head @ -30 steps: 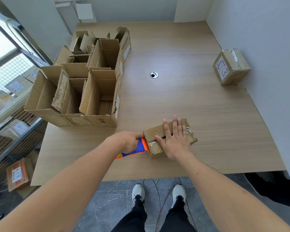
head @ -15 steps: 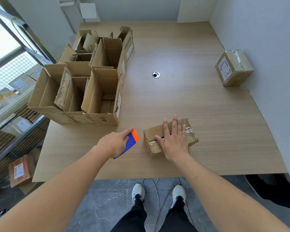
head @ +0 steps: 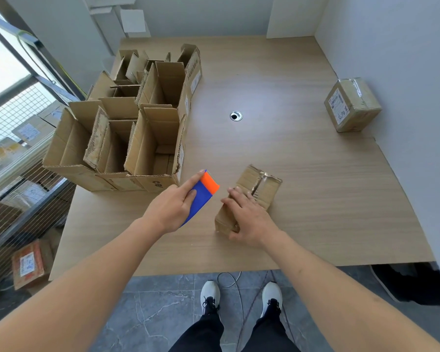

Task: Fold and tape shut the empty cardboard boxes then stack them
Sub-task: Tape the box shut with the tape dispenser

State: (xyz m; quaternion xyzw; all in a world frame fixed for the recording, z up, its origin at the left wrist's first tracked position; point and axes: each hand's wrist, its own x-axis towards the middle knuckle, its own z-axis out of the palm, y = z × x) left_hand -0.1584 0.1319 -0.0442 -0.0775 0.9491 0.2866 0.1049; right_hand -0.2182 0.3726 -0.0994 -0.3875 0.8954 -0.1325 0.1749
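a view from above of a person standing at a light wooden counter, both bare forearms reaching forward. the right hand rests on a small closed cardboard box that lies near the front edge of the counter, angled so its far end points up and to the right. the fingers lie across the top of the box while the thumb curls round its near left corner, so this grip is grasping the box. clear shiny tape runs along the seam on the box's top.

the left hand is just left of the box, apart from it, and its grip is clenched round a blue and orange tool; the orange end points toward the far side of the counter. what kind of tool it is cannot be told for sure.

on the left part of the counter stands a tight cluster of open cardboard boxes, their flaps upright. one more taped box with a white label sits far to the right, beside the white wall. a round metal grommet is set in the middle of the counter.

below the counter edge are grey floor tiles and the person's white shoes and dark trousers.
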